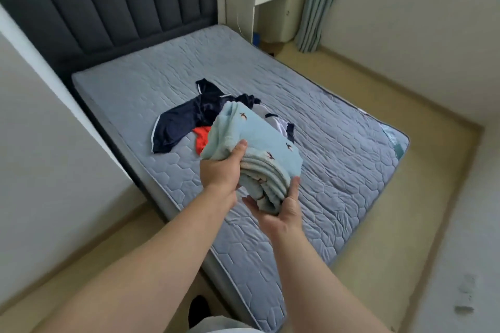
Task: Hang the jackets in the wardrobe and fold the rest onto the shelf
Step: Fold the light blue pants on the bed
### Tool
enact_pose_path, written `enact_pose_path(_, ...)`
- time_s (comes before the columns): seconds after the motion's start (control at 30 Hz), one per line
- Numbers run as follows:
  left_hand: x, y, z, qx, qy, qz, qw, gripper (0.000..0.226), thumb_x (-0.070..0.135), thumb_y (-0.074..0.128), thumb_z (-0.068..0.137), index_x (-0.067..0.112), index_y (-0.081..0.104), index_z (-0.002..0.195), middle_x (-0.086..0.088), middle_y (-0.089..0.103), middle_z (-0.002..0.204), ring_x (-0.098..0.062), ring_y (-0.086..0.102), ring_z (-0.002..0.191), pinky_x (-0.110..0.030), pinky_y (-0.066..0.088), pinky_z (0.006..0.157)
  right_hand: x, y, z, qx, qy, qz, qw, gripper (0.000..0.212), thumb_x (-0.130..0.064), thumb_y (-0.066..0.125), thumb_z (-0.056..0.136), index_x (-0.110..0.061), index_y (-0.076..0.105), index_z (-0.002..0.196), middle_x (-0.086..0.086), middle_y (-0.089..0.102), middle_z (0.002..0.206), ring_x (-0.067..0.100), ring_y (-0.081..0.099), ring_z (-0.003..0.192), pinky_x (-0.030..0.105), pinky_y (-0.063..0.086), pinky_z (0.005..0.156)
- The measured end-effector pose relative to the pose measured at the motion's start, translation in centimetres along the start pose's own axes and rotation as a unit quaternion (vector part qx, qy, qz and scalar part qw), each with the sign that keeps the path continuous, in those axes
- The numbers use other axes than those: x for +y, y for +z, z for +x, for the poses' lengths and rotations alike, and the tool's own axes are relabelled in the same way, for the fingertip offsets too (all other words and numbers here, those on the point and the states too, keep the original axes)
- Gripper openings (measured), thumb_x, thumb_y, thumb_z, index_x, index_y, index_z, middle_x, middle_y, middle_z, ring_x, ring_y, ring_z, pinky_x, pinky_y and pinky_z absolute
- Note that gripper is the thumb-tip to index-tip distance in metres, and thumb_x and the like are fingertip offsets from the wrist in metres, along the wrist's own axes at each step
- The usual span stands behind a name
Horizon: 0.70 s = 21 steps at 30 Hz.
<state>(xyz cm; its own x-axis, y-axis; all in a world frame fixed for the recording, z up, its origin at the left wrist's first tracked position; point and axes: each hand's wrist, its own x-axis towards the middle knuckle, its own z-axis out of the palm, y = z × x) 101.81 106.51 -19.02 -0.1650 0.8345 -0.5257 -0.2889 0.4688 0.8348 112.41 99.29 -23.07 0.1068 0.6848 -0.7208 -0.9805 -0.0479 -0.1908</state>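
Both hands hold a folded light blue top [259, 140] with little birds on it, up in the air over the mattress [135, 81]. The left hand [220, 170] pinches its near edge, thumb on top. The right hand [278, 213] cups the thick folded end from below, thumb curled up its side. Behind it, near the middle of the mattress, lies a pile: dark blue clothes [184, 121], a red piece [201, 138] and a white piece [278, 124]. A dark headboard [108, 3] stands at the far edge.
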Motion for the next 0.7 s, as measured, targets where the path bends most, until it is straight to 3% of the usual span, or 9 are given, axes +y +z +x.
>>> enact_pose_path(0.1, 2.8, -3.1, -2.4, 0.049, 0.033, -0.067, 0.996, 0.066, 0.047, 0.094, 0.061, 0.018, 0.068, 0.113, -0.004, 0.076, 0.104, -0.024, 0.074, 0.093, -0.046, 0.063, 0.079, 2.0, 3.3, -2.0, -0.041, 0.010, -0.049, 0.998, 0.062, -0.055, 0.077, 0.079, -0.014, 0.068, 0.125, 0.013, 0.075, 0.113, 0.035, 0.069, 0.109, 0.055, 0.049, 0.103)
enact_pose_path(0.23, 5.8, -9.5, -6.4, 0.151, 0.076, -0.168, 0.971, 0.064, 0.044, 0.095, 0.062, 0.020, 0.068, 0.115, -0.003, 0.077, 0.101, -0.023, 0.076, 0.085, -0.044, 0.063, 0.071, 6.0, 6.5, -4.9, -0.101, 0.082, -0.131, 0.983, 0.062, -0.046, 0.080, 0.080, -0.009, 0.068, 0.129, 0.013, 0.072, 0.120, 0.027, 0.067, 0.111, 0.040, 0.044, 0.109)
enact_pose_path(0.3, 6.9, -13.8, -8.9, 0.207, 0.101, -0.208, 0.951, 0.060, 0.044, 0.095, 0.061, 0.024, 0.070, 0.112, 0.002, 0.078, 0.094, -0.017, 0.076, 0.078, -0.040, 0.063, 0.064, 9.2, 8.1, -6.7, -0.132, 0.111, -0.195, 0.965, 0.073, -0.043, 0.082, 0.077, -0.010, 0.061, 0.138, 0.014, 0.067, 0.129, 0.025, 0.064, 0.109, 0.033, 0.045, 0.098)
enact_pose_path(0.37, 8.1, -18.4, -11.6, 0.255, 0.134, -0.225, 0.931, 0.054, 0.047, 0.093, 0.062, 0.025, 0.073, 0.107, 0.004, 0.079, 0.090, -0.016, 0.076, 0.078, -0.042, 0.063, 0.065, 13.2, 9.7, -9.3, -0.143, 0.110, -0.287, 0.941, 0.084, -0.046, 0.082, 0.078, -0.021, 0.046, 0.150, 0.012, 0.065, 0.133, 0.027, 0.067, 0.109, 0.036, 0.054, 0.083)
enact_pose_path(0.43, 9.3, -23.1, -14.6, 0.306, 0.154, -0.242, 0.908, 0.047, 0.049, 0.091, 0.064, 0.024, 0.075, 0.100, 0.002, 0.079, 0.087, -0.018, 0.077, 0.078, -0.045, 0.063, 0.064, 17.5, 11.1, -12.6, -0.142, 0.071, -0.361, 0.919, 0.087, -0.050, 0.085, 0.075, -0.035, 0.039, 0.148, 0.005, 0.065, 0.129, 0.030, 0.071, 0.102, 0.044, 0.061, 0.075)
enact_pose_path(0.57, 11.0, -31.9, -20.7, 0.381, 0.192, -0.289, 0.857, 0.050, 0.050, 0.091, 0.064, 0.021, 0.075, 0.100, -0.004, 0.079, 0.090, -0.023, 0.077, 0.079, -0.042, 0.061, 0.061, 25.6, 12.4, -19.7, -0.198, 0.013, -0.438, 0.877, 0.094, -0.059, 0.088, 0.061, -0.039, 0.041, 0.139, -0.006, 0.060, 0.119, 0.021, 0.069, 0.098, 0.048, 0.061, 0.082)
enact_pose_path(0.7, 12.8, -40.1, -26.1, 0.428, 0.243, -0.304, 0.816, 0.067, 0.053, 0.092, 0.060, 0.017, 0.070, 0.111, -0.007, 0.078, 0.098, -0.020, 0.077, 0.080, -0.037, 0.061, 0.060, 33.3, 13.3, -25.5, -0.293, 0.006, -0.461, 0.838, 0.087, -0.057, 0.087, 0.066, -0.037, 0.040, 0.135, -0.007, 0.059, 0.121, 0.014, 0.068, 0.098, 0.042, 0.062, 0.083)
